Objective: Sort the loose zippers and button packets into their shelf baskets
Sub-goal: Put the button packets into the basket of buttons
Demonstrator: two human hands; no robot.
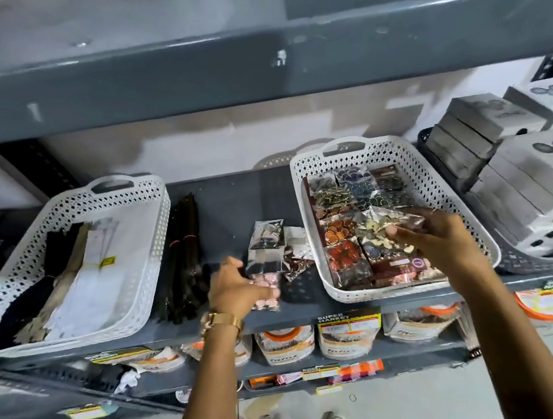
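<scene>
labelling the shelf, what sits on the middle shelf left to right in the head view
zipper basket → loose black zippers → loose button packets → button basket → dark basket of grey boxes

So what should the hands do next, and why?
Probably the right hand should let go of its button packet, since it is already over the right basket of button packets. The left hand is on the pink button packet lying on the shelf.
</scene>
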